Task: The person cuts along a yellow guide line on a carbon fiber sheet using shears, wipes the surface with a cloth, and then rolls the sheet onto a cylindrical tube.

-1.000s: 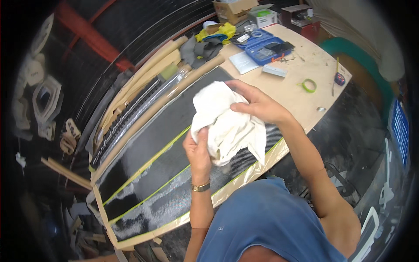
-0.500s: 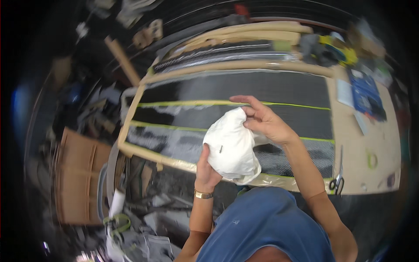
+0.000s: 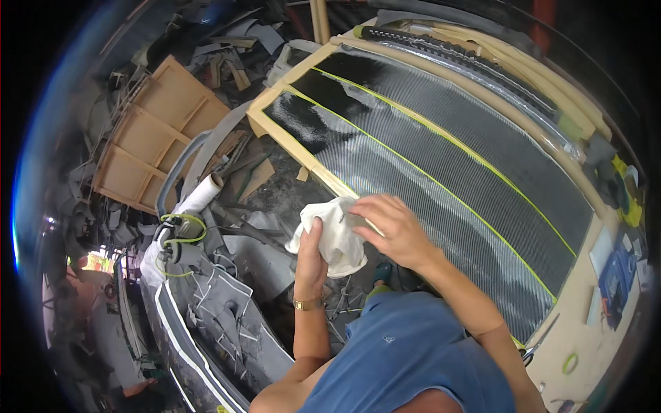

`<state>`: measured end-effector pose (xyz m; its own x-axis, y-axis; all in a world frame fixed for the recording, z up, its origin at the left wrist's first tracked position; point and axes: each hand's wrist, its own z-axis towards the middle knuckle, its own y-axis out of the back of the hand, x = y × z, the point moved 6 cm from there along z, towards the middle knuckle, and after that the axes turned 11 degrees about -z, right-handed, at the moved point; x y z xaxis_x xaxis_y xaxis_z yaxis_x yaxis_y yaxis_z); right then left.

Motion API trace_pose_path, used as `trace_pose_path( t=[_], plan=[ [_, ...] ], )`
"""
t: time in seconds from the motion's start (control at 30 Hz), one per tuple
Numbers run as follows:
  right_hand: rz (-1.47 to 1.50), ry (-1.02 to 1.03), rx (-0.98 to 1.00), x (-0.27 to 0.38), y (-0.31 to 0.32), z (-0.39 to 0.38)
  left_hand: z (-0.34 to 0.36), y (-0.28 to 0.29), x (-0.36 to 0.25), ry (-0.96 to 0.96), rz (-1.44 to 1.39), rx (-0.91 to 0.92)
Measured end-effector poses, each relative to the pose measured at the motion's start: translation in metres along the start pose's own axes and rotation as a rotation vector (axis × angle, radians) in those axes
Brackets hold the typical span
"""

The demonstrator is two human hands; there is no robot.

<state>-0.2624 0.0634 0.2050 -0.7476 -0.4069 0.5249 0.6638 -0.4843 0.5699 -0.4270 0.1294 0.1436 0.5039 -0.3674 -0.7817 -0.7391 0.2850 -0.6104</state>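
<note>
A crumpled white cloth (image 3: 334, 244) with a small dark mark hangs in front of me, just off the table's near edge. My left hand (image 3: 311, 265), with a watch at the wrist, grips the cloth from the left, thumb on top. The curled fingers of my right hand (image 3: 403, 234) close on the cloth's upper right edge beside the dark mark; the fingertips are partly hidden. Beyond my hands lies a dark woven sheet (image 3: 427, 179), like carbon fibre, crossed by yellow-green tape lines (image 3: 441, 182).
The pale table (image 3: 561, 337) holds scissors (image 3: 530, 354), a green tape ring (image 3: 570, 363) and a blue case (image 3: 617, 279). Long rolls (image 3: 468, 76) line its far side. To the left are a ribbed wooden panel (image 3: 158, 141), a white roll (image 3: 201, 195) and piled grey scraps (image 3: 234, 316).
My view has turned left, bringing more of the scrap pile into sight. Both hands still hold the cloth, now bunched smaller, and my right fingers have come down closer over its upper edge.
</note>
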Motion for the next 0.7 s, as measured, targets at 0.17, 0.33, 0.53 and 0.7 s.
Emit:
trace_pose_path(
  t=[0.17,0.33,0.53,0.7],
  plan=[
    [-0.117,0.115,-0.033,-0.027,-0.035,0.025,0.038,0.017,-0.003,0.026,0.024,-0.022],
    [-0.117,-0.086,0.132,-0.059,-0.059,-0.002,0.063,0.065,-0.003,0.133,0.236,-0.137],
    [0.098,-0.946,0.347,-0.07,-0.003,-0.167,0.083,0.121,-0.034,0.233,0.493,-0.03],
    [-0.564,-1.414,0.773,0.013,0.067,-0.372,0.109,0.107,-0.042,0.309,0.531,0.043]
  ],
)
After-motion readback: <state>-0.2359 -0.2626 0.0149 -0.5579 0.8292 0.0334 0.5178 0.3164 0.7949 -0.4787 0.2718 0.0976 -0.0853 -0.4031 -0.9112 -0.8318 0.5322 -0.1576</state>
